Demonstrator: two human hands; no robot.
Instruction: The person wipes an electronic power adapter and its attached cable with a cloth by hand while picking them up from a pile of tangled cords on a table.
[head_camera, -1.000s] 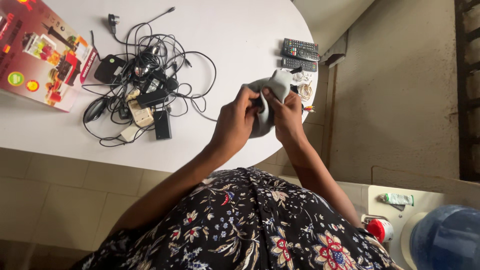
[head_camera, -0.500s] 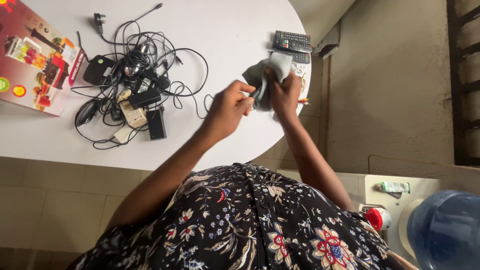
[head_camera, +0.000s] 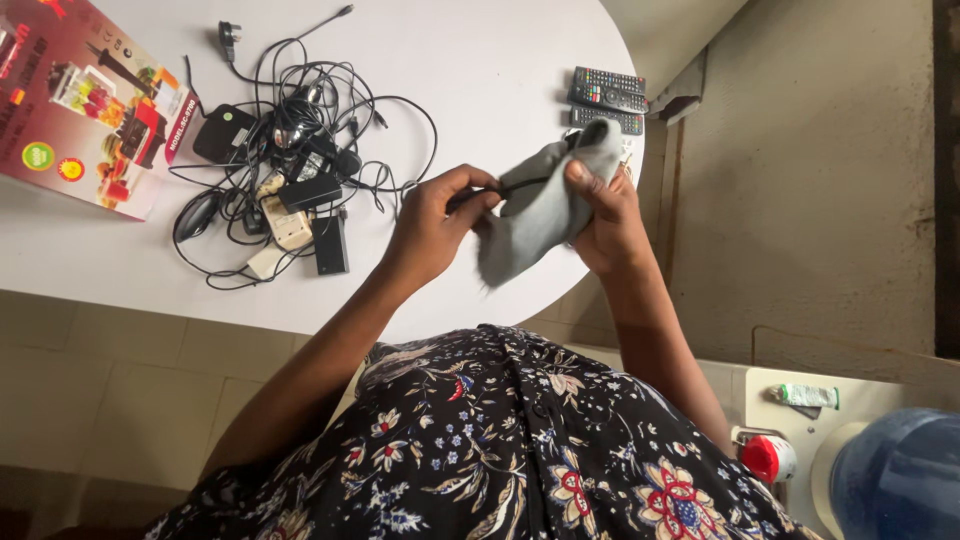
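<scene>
Head view, looking down at a white oval table (head_camera: 480, 60). Far left edge: red printed appliance box (head_camera: 85, 105), lying flat. Right of it, mid-table: tangle of black cables (head_camera: 300, 110) with a black adapter block (head_camera: 329, 246), a white plug (head_camera: 288, 226), a small black box (head_camera: 221, 135) and a dark mouse (head_camera: 195, 215) at the tangle's left side.

Left hand (head_camera: 430, 232) is over the table's near edge, fingers pinched shut on a thin black cable (head_camera: 480, 192). That cable runs right into the grey cloth (head_camera: 535, 210). Right hand (head_camera: 605, 220) is clamped on the cloth, thumb on top near its upper corner, fingers underneath; the cloth wraps the cable there and its loose end hangs down between the two hands. What the cable joins under the cloth is hidden.

Two black remotes (head_camera: 606, 98) lie side by side at the table's right edge, just beyond the cloth's top corner.

Off the table, bottom right: white stand with a small tube (head_camera: 808, 396), a red-capped container (head_camera: 765, 458), and a blue water bottle (head_camera: 895, 475).
</scene>
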